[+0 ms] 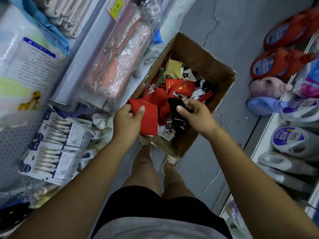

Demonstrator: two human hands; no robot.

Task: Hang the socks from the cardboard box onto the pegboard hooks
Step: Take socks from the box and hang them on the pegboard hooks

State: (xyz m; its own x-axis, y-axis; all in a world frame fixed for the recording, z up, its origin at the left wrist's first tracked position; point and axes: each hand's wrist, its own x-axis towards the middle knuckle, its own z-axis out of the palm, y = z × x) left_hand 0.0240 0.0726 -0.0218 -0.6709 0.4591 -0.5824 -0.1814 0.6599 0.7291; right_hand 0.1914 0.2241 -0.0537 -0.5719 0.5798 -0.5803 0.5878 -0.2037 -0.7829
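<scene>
1. Cardboard box (207, 62) stands open on the grey floor (241, 23), between the packed shelving on the left and a shelf of detergent bottles (279, 33) on the right. Its near corner is just beside the person's sandal (168, 163).
2. Socks (179, 87) fill the box in a loose heap, with red ones toward the near left edge and black and white ones toward the right wall.
3. The left hand (127, 118) curls around a red sock bundle (150, 118) at the box's near left edge, thumb on top.
4. The right hand (195, 114) grips a black sock pair (179, 116) by the near right edge, fingers curled over the fabric.
5. Pegboard (10, 144) shows at the lower left, with hanging packets (51, 149) over it, well apart from both hands.
6. Bare floor lies open beyond the box's far corner and along its right wall.
</scene>
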